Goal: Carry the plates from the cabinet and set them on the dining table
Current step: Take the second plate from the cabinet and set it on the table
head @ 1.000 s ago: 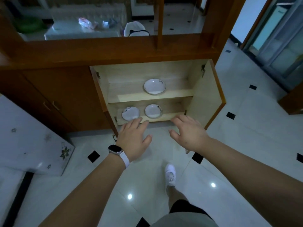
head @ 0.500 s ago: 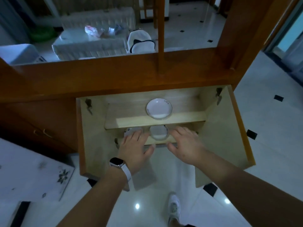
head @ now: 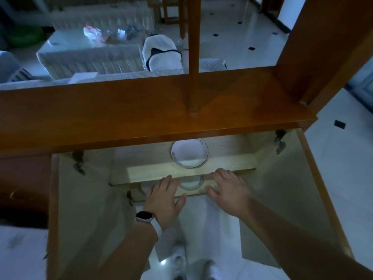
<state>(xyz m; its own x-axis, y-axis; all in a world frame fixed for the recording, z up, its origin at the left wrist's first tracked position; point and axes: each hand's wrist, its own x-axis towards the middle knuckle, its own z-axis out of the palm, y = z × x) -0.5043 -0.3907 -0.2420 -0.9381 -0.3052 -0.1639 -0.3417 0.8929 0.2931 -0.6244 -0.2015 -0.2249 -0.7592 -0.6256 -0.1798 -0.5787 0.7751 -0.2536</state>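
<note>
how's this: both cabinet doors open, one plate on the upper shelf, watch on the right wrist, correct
No: the head view shows the watch on the wrist of the left hand. Both cabinet doors are open and one plate sits on the upper shelf.

The cabinet [head: 141, 110] is glossy orange-brown wood outside and pale beige, faintly grained, on the inner faces of its doors and shelves. The plate [head: 189, 154] at the centre of the frame is white, with a thin dark rim line and small dark marks along its upper right edge. The floor [head: 343, 178] is shiny white tile dotted with small black diamonds. The watch [head: 144, 216] has a black face and a white strap. At upper left, the desk [head: 90, 61] wears a white pleated cloth.
</note>
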